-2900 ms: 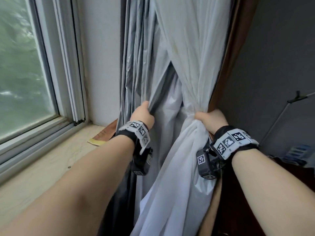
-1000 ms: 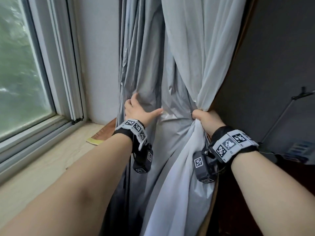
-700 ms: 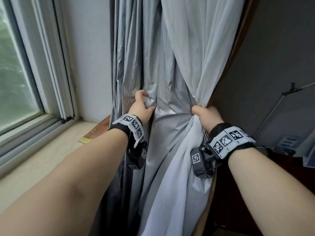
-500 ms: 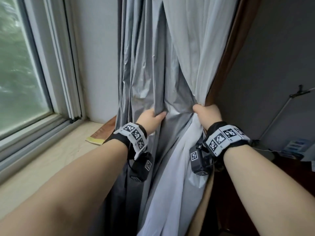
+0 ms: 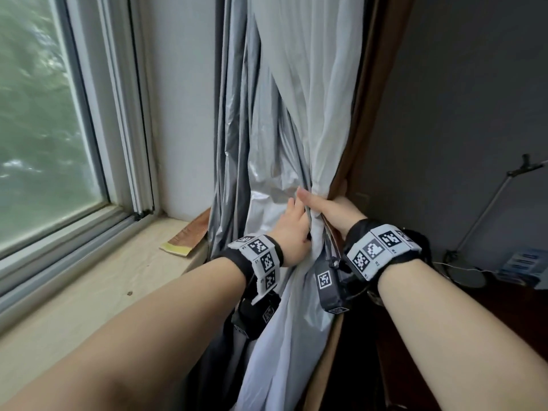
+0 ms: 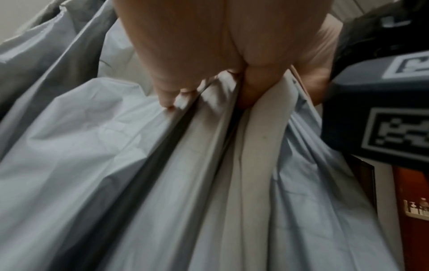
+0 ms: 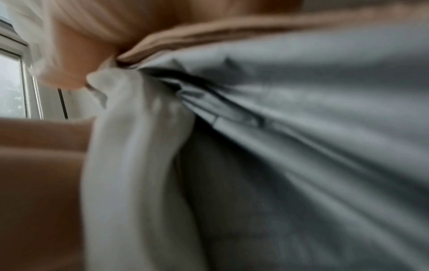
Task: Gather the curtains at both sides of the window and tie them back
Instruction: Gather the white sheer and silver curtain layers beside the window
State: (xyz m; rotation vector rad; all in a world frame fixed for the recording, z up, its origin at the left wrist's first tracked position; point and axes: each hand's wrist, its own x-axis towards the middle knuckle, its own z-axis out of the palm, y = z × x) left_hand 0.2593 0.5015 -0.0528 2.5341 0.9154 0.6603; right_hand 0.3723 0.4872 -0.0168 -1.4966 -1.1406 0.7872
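Note:
The curtain at the window's right side hangs in three layers: silvery grey lining (image 5: 261, 149), white sheer (image 5: 311, 99) and a brown outer edge (image 5: 364, 114). My right hand (image 5: 332, 207) grips the gathered waist of the bundle, thumb lying across its front. My left hand (image 5: 292, 229) is pressed right against it, fingers dug into the grey folds. In the left wrist view the left hand (image 6: 209, 55) pinches pleats of the grey lining (image 6: 116, 146). In the blurred right wrist view, the right hand (image 7: 76, 55) holds white and grey cloth (image 7: 278, 128) bunched together.
The window (image 5: 44, 129) and its pale sill (image 5: 103, 292) lie to the left, with a wooden strip and yellow pad (image 5: 184, 241) at the sill's far end. A dark wall, a thin metal stand (image 5: 489, 209) and dark wooden furniture (image 5: 474, 321) are on the right.
My left hand has slid right across the grey lining, carrying its folds over to the right hand. The right hand has kept its grip at the same height.

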